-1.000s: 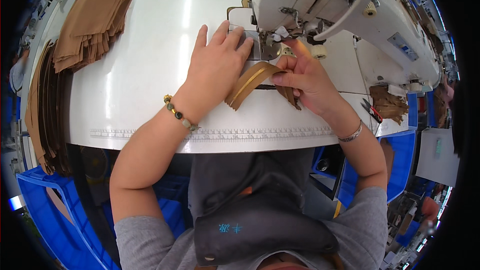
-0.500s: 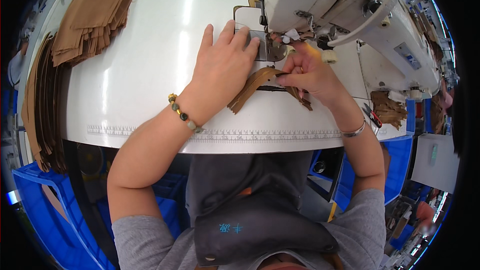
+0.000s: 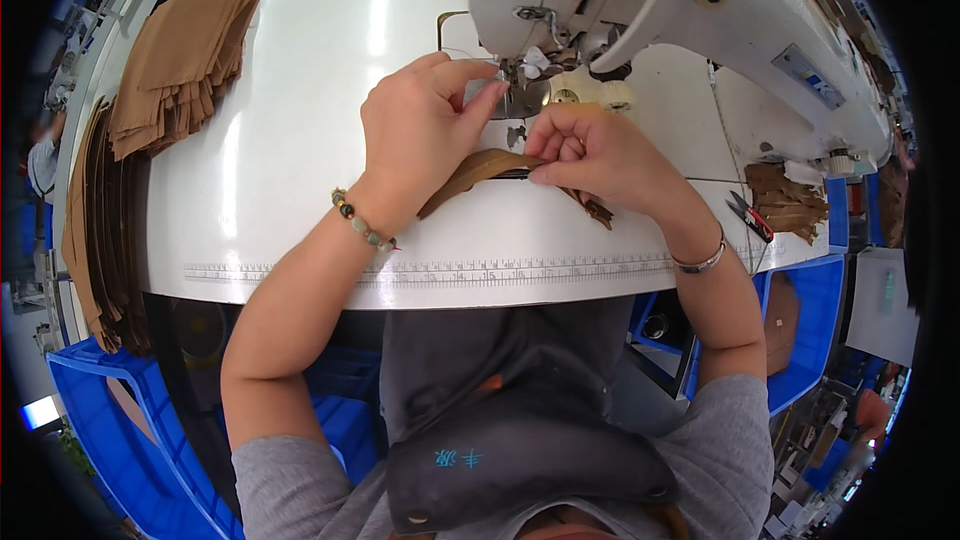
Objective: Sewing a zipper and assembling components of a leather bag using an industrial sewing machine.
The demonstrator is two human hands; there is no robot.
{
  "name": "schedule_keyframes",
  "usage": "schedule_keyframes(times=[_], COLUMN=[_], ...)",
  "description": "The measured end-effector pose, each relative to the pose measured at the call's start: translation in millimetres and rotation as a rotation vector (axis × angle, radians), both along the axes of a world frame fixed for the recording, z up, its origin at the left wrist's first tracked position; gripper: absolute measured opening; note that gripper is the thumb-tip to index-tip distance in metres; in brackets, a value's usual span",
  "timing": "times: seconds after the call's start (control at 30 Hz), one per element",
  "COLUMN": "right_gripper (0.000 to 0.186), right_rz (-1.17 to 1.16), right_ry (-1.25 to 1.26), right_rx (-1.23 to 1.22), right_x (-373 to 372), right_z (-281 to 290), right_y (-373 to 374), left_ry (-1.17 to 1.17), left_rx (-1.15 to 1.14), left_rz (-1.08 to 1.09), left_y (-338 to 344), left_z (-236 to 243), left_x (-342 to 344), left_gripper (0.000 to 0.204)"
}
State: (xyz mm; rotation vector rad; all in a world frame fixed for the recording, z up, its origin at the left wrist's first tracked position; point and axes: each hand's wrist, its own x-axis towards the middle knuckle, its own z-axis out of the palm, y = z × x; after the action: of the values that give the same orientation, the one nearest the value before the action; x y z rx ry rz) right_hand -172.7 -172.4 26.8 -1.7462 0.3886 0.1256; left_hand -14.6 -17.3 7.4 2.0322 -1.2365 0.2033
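One blue bin (image 3: 822,340) near-right of the sewing machine (image 3: 750,35), brown piece (image 3: 783,325) in it. One brown zipper strip (image 3: 475,169) in front of machine, long axis left-right, arched, ends angled nearer. Right hand (image 3: 605,158) pinching it; left hand (image 3: 422,118) at machine, thumb-index narrow, can't tell if gripping. Two brown fabric stacks (image 3: 185,55) left of machine.

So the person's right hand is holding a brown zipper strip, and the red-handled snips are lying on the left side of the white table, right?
Not quite: the red-handled snips are lying on the right side of the white table, as the head view shows. The person's right hand is indeed holding a brown zipper strip.
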Motion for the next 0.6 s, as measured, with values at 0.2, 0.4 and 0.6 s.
schedule_keyframes(times=[0.2,0.4,0.6], right_gripper=[0.015,0.014,0.011], right_rz=[0.152,0.202,0.219], right_ry=[-0.026,-0.099,-0.118], right_rx=[-0.044,-0.088,-0.071], right_x=[-2.0,-2.0,-2.3], right_z=[0.5,-3.0,-6.2], right_y=[-5.1,-2.2,-0.9], left_ry=[0.183,0.186,0.238], left_rx=[-0.132,-0.136,-0.107], left_rz=[0.075,0.154,0.179], left_y=[-23.5,-27.9,-30.4], left_z=[-8.9,-13.8,-13.8], left_x=[-14.4,-14.1,-17.3], left_gripper=[0.017,0.012,0.017])
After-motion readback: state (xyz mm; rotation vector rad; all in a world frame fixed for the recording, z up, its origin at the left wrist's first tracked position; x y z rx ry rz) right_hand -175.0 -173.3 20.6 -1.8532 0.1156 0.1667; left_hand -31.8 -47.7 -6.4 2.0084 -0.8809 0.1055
